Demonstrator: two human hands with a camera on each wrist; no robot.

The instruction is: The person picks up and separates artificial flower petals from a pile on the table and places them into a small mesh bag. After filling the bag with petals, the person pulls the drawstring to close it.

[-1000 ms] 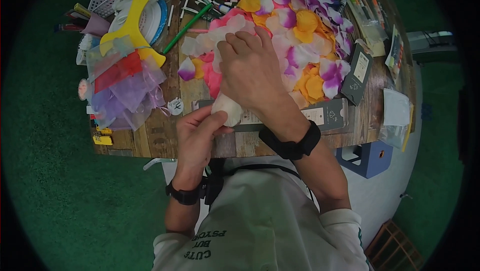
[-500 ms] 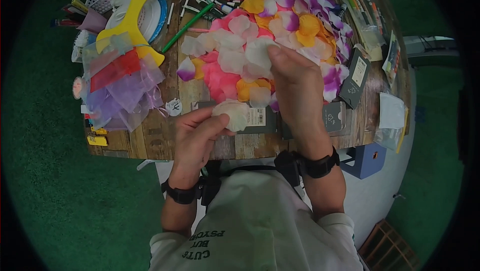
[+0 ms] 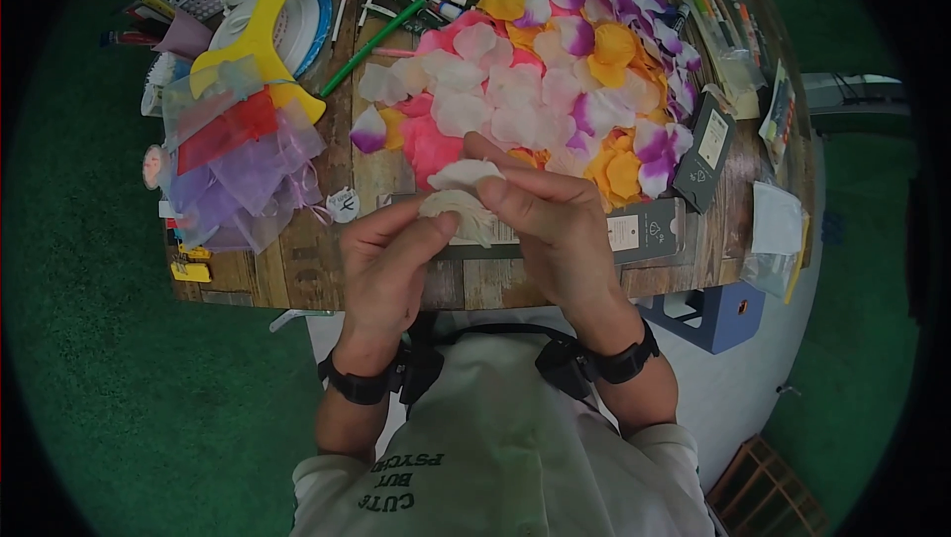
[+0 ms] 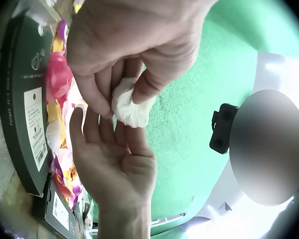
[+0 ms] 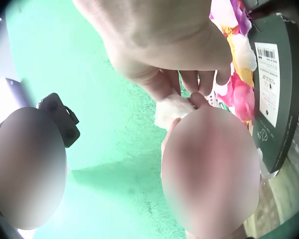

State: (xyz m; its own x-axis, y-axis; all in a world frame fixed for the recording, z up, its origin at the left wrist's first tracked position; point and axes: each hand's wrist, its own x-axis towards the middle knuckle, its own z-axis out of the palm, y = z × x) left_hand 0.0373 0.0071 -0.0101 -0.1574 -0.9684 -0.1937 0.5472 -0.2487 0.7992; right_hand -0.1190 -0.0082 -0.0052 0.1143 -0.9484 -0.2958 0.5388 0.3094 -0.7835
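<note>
Sitting pinched between both hands (image 3: 381, 274) (image 3: 567, 235), white petals (image 3: 454, 203).

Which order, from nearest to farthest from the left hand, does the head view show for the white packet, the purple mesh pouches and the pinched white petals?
From the left hand:
1. White petals, pinched by it.
2. Purple mesh pouches, on its left.
3. White packet, far on its right.
</note>
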